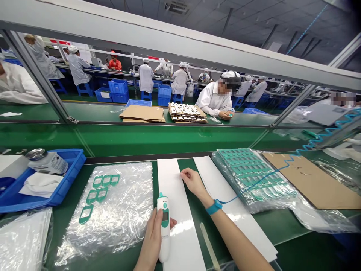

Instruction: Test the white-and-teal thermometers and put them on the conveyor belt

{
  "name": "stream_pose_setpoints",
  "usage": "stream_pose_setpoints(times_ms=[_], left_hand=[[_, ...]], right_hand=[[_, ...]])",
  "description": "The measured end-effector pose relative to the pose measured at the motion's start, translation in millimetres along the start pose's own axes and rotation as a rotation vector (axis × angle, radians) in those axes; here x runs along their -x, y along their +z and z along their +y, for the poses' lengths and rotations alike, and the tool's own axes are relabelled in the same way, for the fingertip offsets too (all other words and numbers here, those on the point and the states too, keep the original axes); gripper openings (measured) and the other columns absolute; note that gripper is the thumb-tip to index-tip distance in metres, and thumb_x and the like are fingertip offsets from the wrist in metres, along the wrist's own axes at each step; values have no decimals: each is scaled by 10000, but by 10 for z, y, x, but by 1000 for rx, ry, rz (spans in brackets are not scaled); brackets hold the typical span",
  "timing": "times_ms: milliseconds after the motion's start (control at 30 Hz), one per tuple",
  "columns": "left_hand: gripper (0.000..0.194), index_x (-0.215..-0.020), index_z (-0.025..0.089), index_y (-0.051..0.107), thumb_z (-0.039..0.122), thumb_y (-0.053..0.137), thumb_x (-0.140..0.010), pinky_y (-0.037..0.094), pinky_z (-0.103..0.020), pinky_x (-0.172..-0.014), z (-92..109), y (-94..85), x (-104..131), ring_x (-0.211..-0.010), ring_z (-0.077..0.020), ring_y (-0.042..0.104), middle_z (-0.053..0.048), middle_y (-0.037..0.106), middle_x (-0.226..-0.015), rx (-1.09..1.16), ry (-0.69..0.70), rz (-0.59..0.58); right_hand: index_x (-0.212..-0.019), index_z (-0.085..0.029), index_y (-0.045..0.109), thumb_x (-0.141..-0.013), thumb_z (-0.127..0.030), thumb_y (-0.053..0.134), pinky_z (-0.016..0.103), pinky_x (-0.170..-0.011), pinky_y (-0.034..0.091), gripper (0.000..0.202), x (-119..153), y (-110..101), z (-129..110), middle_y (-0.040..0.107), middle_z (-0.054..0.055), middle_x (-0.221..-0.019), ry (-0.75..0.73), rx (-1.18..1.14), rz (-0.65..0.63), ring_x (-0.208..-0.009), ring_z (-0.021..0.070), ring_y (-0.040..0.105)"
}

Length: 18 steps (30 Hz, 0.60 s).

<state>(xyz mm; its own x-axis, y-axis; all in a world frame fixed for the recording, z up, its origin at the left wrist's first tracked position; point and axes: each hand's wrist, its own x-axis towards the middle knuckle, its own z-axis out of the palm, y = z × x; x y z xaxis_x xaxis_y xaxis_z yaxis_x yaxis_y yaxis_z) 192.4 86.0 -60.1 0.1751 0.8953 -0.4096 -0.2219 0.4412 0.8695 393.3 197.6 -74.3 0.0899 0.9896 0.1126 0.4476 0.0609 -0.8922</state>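
My left hand (153,229) is wrapped round a white thermometer (165,241) with a green tip, a green button and a small grey display. The thermometer stands tip up over a long white strip (172,177). My right hand (193,180) is closed in a pinch beside that strip's right edge, farther from me; anything between its fingertips is too small to make out. A blue wrist strap (214,207) with a coiled cord circles my right wrist. Left of the thermometer, several green frames (97,181) lie on a clear plastic bag (121,210).
A second white strip (239,218) lies under my right forearm. Bagged green parts (248,169) and cardboard (318,180) are at right. A blue bin (67,177) holds a bottle at left. A pale flat stick (208,244) lies near me. A co-worker (216,98) sits opposite.
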Motion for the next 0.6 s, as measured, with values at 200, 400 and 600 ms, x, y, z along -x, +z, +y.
stream_pose_setpoints(times_ms=[200,400,600], left_hand=[[529,-860,181,620,681,449,-851,462,-303,-661,113,2,74,-589,-170,561,-24,624,-601,272,-98,-82],[555,-747,139,646,663,489,-843,411,-264,-539,205,24,217,-503,-139,502,-41,605,-541,372,-135,-103],[595,-656,133,645,677,486,-836,420,-262,-554,184,32,259,-519,-145,519,-45,601,-540,356,-105,-73]], right_hand=[[-714,-168,581,-760,-383,667,244,-523,388,236,468,10,-602,533,-16,-623,102,-363,-162,-537,103,459],[-756,-153,584,-780,-435,696,225,-451,404,305,944,220,-994,548,-28,-569,204,-549,-364,-451,97,519],[-771,-163,547,-770,-481,701,226,-357,419,353,1031,330,-965,527,-53,-495,294,-623,-400,-362,128,545]])
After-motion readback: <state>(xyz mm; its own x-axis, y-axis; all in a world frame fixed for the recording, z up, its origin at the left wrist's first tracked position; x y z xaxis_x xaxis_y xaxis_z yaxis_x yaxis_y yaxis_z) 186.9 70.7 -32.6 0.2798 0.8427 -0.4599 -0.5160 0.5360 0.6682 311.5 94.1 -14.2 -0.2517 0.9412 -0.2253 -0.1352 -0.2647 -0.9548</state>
